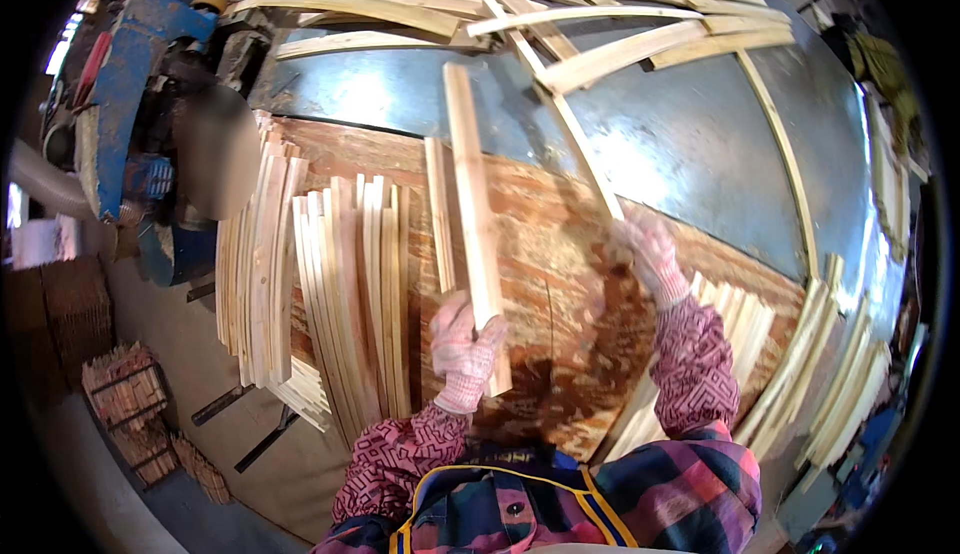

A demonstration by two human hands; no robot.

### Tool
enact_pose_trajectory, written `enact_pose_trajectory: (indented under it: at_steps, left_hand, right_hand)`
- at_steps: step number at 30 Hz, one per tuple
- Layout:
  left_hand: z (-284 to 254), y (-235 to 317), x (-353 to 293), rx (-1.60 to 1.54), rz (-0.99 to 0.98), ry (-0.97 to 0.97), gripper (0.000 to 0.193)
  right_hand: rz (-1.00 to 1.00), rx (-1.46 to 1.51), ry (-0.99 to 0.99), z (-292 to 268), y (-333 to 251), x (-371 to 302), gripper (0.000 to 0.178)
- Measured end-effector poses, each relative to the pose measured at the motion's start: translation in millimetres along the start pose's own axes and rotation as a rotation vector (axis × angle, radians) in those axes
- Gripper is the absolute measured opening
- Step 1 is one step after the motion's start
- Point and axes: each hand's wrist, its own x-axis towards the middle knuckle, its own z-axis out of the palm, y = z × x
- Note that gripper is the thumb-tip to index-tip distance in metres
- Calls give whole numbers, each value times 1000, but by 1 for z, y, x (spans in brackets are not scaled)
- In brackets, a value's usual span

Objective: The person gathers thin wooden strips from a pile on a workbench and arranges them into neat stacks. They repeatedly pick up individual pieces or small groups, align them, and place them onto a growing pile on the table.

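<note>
My left hand [462, 349], in a pale pink work glove, is closed around a long flat wooden strip [470, 174]. That strip points away from me over the plywood sheet [540, 224], its near end sticking out below my fingers. Farther right, my gloved right hand [650, 254] is closed at the near end of a second, narrower wooden strip [575, 134], its fingers slightly blurred. This one slants up to the far pile [620, 34] of loose strips. Just left of the held strip lies a shorter wooden strip [438, 214] on the plywood.
Rows of wooden strips [350, 284] lie left of my hands, with another bundle [735, 314] by my right forearm and more strips [845, 384] at the right edge. A blue metal tabletop [700, 144] stretches behind the plywood. Blue machinery [140, 84] stands at far left, above bundled wood [125, 394].
</note>
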Motion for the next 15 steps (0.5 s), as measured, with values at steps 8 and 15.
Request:
enact_pose_trajectory:
  at_steps: [8, 15]
  left_hand:
    - [-13, -69, -111, 421, -92, -352, 78]
    - [-7, -41, -96, 548, -130, -351, 80]
  right_hand:
    - [455, 736, 43, 81, 83, -177, 47]
    - [248, -1227, -668, 187, 133, -164, 68]
